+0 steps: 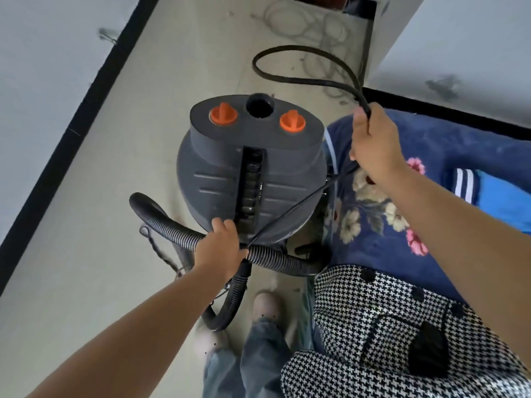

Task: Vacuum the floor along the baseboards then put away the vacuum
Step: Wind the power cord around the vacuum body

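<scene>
Head view: the grey canister vacuum [250, 173] stands on the pale floor [86, 254] beside a blue floral blanket [402, 225]. The left hand [219, 247] grips its ribbed hose [172, 234] at the canister's near edge; the right hand [373, 145] clutches a looped black power cord [301, 79]

Grey canister vacuum [250, 170] with two orange knobs [223, 114] sits upright mid-floor, ribbed hose [270, 258] draped near it, black cord [304, 79] looped far right, I think.
</scene>
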Action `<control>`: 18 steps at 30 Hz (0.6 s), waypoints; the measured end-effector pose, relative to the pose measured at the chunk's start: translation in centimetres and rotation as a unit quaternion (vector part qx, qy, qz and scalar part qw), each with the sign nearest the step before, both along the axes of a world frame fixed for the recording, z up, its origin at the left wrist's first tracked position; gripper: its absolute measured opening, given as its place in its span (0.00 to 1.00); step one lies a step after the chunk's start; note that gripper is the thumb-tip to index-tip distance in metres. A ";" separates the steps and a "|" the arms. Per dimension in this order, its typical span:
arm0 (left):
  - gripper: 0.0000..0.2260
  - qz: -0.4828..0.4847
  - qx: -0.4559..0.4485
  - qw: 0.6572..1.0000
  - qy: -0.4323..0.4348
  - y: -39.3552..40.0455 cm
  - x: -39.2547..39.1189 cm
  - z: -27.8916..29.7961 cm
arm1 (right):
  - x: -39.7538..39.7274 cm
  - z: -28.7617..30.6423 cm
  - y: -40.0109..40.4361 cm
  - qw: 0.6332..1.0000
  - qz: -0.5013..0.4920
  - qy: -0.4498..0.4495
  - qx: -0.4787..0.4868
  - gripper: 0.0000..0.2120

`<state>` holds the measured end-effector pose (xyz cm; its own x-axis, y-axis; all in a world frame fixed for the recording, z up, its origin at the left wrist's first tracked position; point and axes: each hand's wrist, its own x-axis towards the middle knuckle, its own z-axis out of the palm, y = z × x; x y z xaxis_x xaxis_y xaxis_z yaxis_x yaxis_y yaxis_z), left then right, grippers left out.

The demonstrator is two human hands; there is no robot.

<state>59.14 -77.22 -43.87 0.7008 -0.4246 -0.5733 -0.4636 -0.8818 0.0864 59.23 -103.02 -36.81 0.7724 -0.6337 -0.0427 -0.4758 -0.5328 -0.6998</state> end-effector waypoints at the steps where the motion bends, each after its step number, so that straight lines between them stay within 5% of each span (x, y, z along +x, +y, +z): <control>1: 0.19 0.000 -0.015 1.000 0.009 0.3 -0.2 -0.2 | 0.1 -0.1 -0.1 1.000 -0.006 -0.002 -0.002 0.15; 12: 0.12 -0.073 0.019 0.997 0.014 0.7 -0.7 -3.0 | 1.2 0.8 4.9 0.999 0.036 0.006 -0.007 0.13; 18: 0.16 0.103 -0.081 0.991 0.006 6.0 4.4 0.8 | 1.0 1.5 5.7 0.993 0.095 0.065 -0.027 0.15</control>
